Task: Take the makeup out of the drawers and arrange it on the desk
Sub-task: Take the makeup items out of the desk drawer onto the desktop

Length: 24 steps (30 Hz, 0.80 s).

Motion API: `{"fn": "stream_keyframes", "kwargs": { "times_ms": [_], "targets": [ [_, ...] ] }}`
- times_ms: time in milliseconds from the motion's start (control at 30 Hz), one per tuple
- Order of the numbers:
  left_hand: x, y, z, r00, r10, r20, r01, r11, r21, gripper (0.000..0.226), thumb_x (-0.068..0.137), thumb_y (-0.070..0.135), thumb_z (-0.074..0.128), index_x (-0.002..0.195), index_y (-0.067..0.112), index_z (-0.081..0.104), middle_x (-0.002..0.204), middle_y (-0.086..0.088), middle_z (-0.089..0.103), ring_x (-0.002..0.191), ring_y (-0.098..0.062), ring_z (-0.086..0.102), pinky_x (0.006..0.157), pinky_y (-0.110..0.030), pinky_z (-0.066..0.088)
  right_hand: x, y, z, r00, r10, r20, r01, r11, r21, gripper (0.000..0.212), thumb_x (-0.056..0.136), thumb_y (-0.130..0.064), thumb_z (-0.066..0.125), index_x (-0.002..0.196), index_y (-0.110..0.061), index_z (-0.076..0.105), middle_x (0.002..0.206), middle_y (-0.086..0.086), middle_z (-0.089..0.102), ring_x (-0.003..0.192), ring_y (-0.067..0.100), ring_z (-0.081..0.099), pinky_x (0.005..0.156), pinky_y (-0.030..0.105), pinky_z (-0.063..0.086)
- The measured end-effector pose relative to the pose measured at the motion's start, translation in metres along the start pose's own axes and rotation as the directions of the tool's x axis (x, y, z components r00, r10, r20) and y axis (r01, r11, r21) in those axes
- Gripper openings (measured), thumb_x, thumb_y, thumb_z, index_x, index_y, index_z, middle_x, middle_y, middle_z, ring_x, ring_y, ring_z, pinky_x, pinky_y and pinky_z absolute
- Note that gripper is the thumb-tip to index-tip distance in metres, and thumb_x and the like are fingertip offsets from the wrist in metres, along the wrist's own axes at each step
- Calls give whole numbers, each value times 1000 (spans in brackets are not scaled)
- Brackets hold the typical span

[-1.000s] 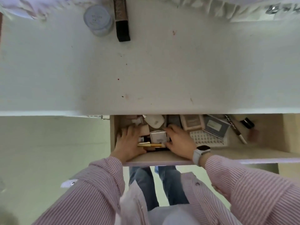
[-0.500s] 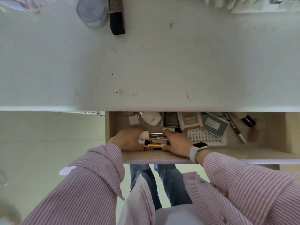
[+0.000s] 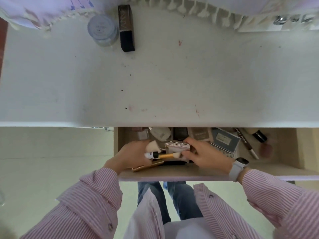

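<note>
Hands have gathered and lifted a bundle since a moment ago: your left hand [image 3: 131, 157] clasps a sponge [image 3: 152, 146] and brush [image 3: 165, 155], your right hand [image 3: 205, 155] clamps a silver compact [image 3: 177, 147]. At twelve o'clock, the desk [image 3: 172, 80] waits; more makeup stays in the drawer [image 3: 284, 149].

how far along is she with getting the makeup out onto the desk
Early on. Done: only a round jar and a dark rectangular tube stand on the desk, at its far side. In hand: both hands are in the open drawer, the left hand and right hand gathering a cluster with a sponge, a gold-handled brush and a silver compact. Left: several palettes, a pencil and more in the drawer.
</note>
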<state>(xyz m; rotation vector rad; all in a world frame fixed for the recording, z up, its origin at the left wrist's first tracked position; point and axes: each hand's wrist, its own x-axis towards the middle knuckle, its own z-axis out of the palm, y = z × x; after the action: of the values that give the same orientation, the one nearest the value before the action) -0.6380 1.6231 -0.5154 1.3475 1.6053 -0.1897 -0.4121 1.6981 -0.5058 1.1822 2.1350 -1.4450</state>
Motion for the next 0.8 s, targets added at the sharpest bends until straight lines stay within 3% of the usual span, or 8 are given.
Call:
{"fn": "stream_keyframes", "kwargs": {
  "times_ms": [133, 233, 367, 467, 533, 633, 700, 800],
  "targets": [
    [-21, 4, -24, 997, -35, -63, 18, 968, -251, 45, 70, 20, 73, 108, 24, 49, 89, 6, 61, 78, -14, 60, 71, -30, 54, -13, -14, -28, 992, -68, -103, 85, 983, 162, 8, 91, -26, 54, 94, -29, 48, 78, -6, 62, 67, 7, 60, 58, 30, 49],
    [-35, 11, -49, 987, -37, -159, -35, 905, -424, 31, 73, 18, 73, 99, 20, 57, 86, 4, 64, 77, -14, 61, 68, -29, 52, -16, -34, -51, 976, -21, -215, 118, 885, 450, 12, 90, -16, 54, 88, -27, 51, 90, 2, 65, 82, 25, 65, 70, 40, 56],
    [-39, 32, -85, 943, -105, -317, -118, 782, -612, 16, 82, 13, 65, 92, 20, 54, 81, 4, 61, 66, -8, 61, 60, -20, 47, 4, -64, -81, 891, 103, -443, 189, 801, 567, 8, 92, -7, 51, 98, -11, 50, 83, 3, 62, 59, 7, 59, 56, 20, 50],
    [-21, 47, -114, 898, -209, -387, -153, 675, -722, 21, 86, 19, 61, 104, 18, 49, 94, -4, 63, 69, -17, 67, 67, -32, 56, 35, -77, -99, 817, 229, -529, 168, 783, 599, 13, 90, -7, 51, 103, -8, 49, 81, 5, 60, 60, 17, 57, 69, 40, 51],
    [1, 55, -132, 858, -258, -444, -177, 663, -728, 26, 87, 24, 59, 109, 18, 45, 97, -5, 61, 76, -21, 65, 74, -39, 54, 57, -80, -110, 789, 292, -540, 123, 787, 605, 18, 89, -10, 51, 106, -7, 51, 77, -2, 58, 61, 16, 59, 78, 43, 51],
    [39, 71, -157, 810, -266, -522, -203, 708, -676, 38, 90, 30, 55, 123, 18, 41, 106, -3, 57, 87, -16, 58, 72, -28, 45, 85, -86, -129, 742, 350, -571, 97, 787, 609, 27, 90, -10, 49, 117, -5, 48, 88, -2, 56, 62, 4, 56, 68, 27, 49],
    [63, 81, -173, 787, -248, -564, -207, 757, -620, 49, 92, 29, 51, 136, 13, 33, 120, -3, 53, 99, -18, 54, 76, -24, 39, 101, -90, -141, 704, 385, -597, 103, 776, 622, 36, 90, -9, 50, 125, -8, 43, 101, 2, 55, 63, 0, 53, 67, 23, 46],
    [95, 92, -193, 777, -201, -597, -180, 838, -516, 53, 94, 27, 47, 140, 9, 28, 135, -10, 41, 112, -25, 49, 87, -26, 37, 124, -95, -156, 655, 422, -627, 77, 789, 610, 42, 89, -13, 54, 129, -10, 42, 105, 4, 56, 72, 8, 57, 76, 27, 45]
  ]
}}
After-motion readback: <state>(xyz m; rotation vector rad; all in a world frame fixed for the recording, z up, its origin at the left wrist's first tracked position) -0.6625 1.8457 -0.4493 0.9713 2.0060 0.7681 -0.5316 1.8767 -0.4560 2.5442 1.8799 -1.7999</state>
